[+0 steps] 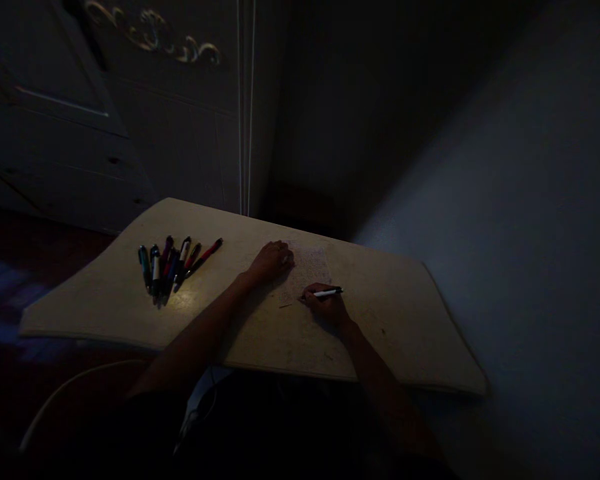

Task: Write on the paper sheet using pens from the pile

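In the dim head view, my right hand [329, 309] is closed around a white pen with dark ends [327, 293]. The pen's lower end points toward the bottom of a pale patch of dense small writing [310, 267], which looks like a sheet whose edges hardly show. My left hand [273, 259] rests at the upper left of that writing, loosely spread, with its fingertips on the surface. A short dark mark [285, 306] shows just below the writing, left of the pen.
Several pens [173, 265] lie in a loose bunch on the left part of the pale table [395, 320]. Behind the table stands a cabinet with a scrolled ornament [153, 33]. A bare wall [540, 220] borders the right side. Between my forearms, a thin cable [200, 407] hangs below the front edge.
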A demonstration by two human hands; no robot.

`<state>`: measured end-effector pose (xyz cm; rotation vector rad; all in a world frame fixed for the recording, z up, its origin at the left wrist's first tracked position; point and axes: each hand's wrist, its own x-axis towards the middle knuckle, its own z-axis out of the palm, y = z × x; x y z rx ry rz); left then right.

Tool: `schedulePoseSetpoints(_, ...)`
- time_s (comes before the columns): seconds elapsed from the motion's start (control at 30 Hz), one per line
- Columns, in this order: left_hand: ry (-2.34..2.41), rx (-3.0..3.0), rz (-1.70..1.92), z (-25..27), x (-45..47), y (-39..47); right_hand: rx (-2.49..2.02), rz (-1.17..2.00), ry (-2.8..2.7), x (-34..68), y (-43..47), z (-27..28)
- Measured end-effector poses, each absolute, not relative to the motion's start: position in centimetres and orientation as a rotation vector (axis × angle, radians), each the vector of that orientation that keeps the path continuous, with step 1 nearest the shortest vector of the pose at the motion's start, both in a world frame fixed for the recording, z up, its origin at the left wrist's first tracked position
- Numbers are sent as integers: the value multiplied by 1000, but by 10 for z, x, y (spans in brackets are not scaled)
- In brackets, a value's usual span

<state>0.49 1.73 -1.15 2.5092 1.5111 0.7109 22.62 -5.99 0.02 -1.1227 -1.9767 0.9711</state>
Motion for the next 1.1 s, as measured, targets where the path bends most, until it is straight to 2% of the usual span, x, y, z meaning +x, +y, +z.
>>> schedulePoseSetpoints(0.53,1526,2515,702,-8,5,15,-1136,1034,-1902,224,-61,1)
schedulePoseSetpoints(1.1,1528,2501,726,-13,5,17,-1105,844,-1959,224,-59,0)
